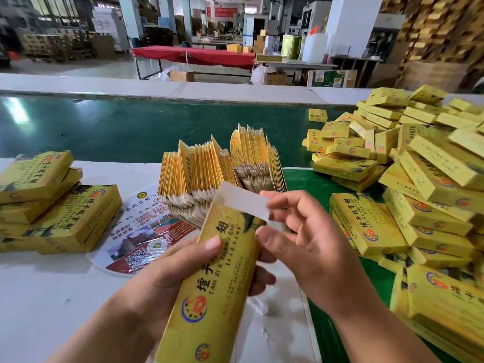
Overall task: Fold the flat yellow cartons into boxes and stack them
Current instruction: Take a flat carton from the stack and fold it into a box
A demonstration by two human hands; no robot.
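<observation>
A yellow carton is held up in front of me, its white end flap standing open at the top. My left hand grips the carton's body from the left, thumb on the printed face. My right hand pinches the end flap at its right corner. Behind the carton a fanned bundle of flat yellow cartons stands on edge on the table. Folded yellow boxes lie heaped at the right, and a few more folded boxes are stacked at the left.
A round printed hand fan lies on the white table under the bundle. A green conveyor belt runs across behind, and a green mat lies under the right heap. A red-covered table stands far back.
</observation>
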